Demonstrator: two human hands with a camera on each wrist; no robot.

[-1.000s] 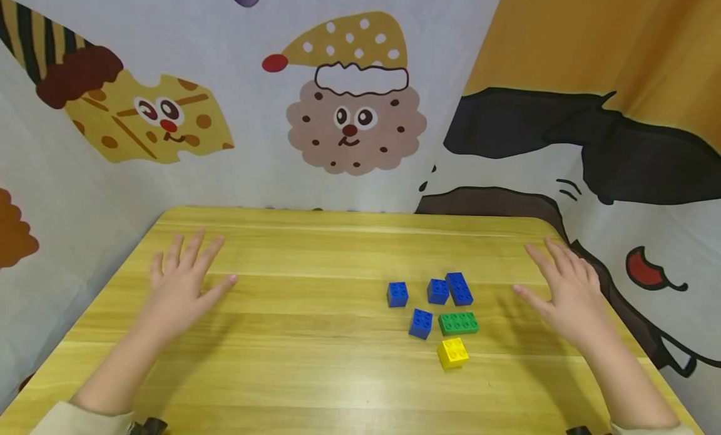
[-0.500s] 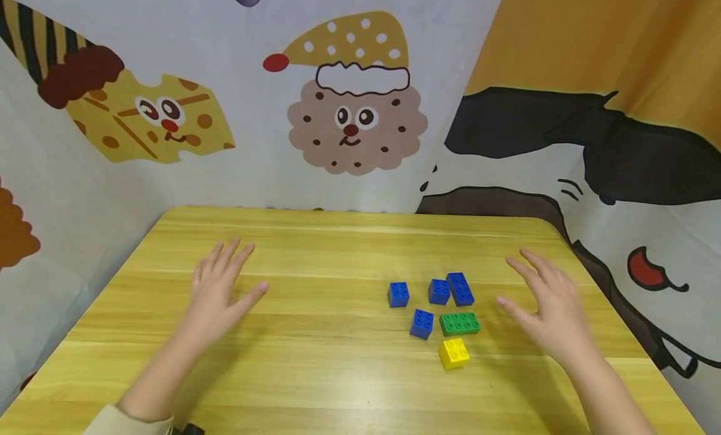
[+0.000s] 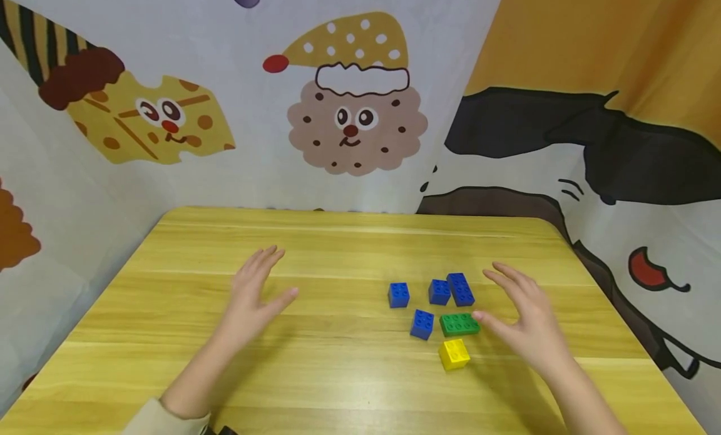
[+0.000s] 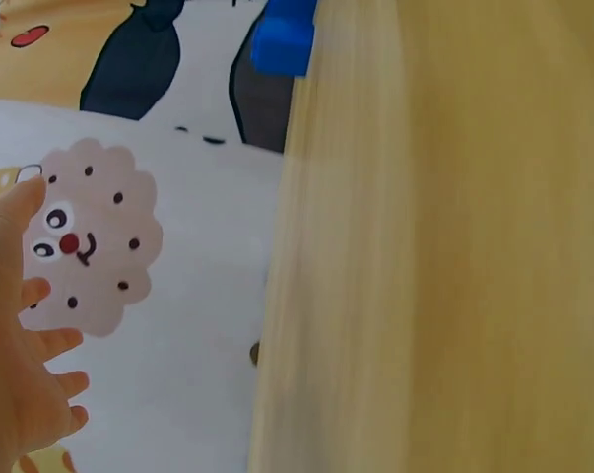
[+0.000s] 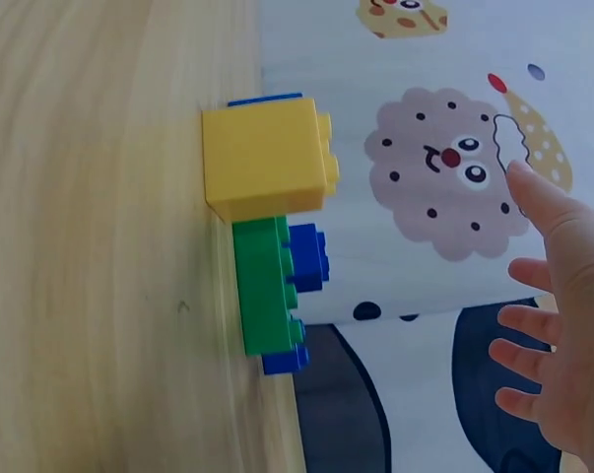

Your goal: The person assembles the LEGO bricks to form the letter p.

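Over the left part of the table hovers my left hand [image 3: 250, 300], thumb and fingers spread, holding nothing. On the other side my right hand [image 3: 524, 319] hangs just right of the toy bricks, its fingers apart and slightly bent around nothing. Its thumb tip appears beside the right end of the green brick [image 3: 459, 324]; whether they touch I cannot tell. A yellow brick [image 3: 454, 354] lies in front of the green one. Behind and left are blue bricks: a square one [image 3: 398, 295], another [image 3: 422, 324], a third [image 3: 439, 291], and a longer one [image 3: 460, 289].
The wooden table [image 3: 338, 385] has rounded far corners. Behind it hangs a white cloth [image 3: 253, 178] printed with cartoon figures, with an orange part at the upper right. In the right wrist view the yellow brick [image 5: 267, 158] stands nearest the camera.
Both hands have moved inward over the table, the left one rightward and the right one leftward toward the bricks. The bricks have stayed in place.
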